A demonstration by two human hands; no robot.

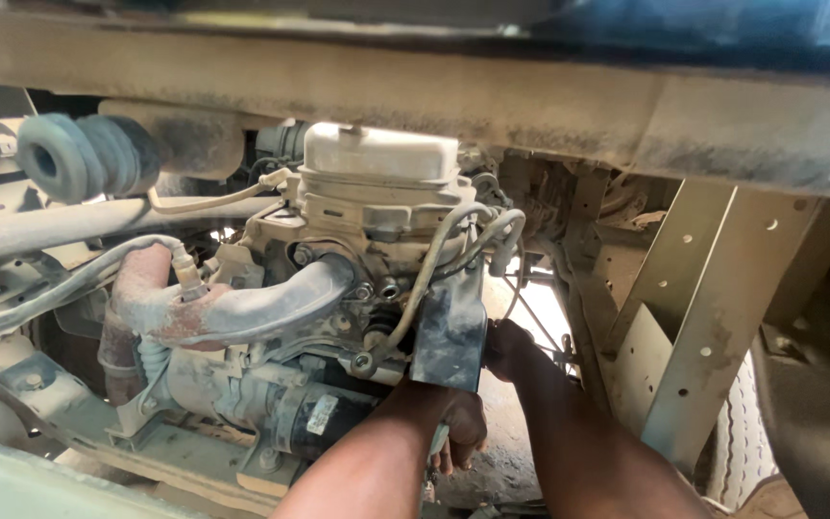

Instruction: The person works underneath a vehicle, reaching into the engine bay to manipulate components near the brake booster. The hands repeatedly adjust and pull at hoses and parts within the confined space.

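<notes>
Left hand [461, 428] gripping slim tool [437, 444] below dark bracket [449, 336]; right hand [504, 348] behind bracket, grip unclear.

I reach under a dusty engine with both arms. My left hand [461, 430] curls around a thin tool [434, 450] below a dark metal bracket [450, 332]. My right hand [506, 348] is tucked behind that bracket, fingers hidden. Above sits a white plastic tank [379, 154]; a rusty pipe [232, 312] runs left of it.
</notes>
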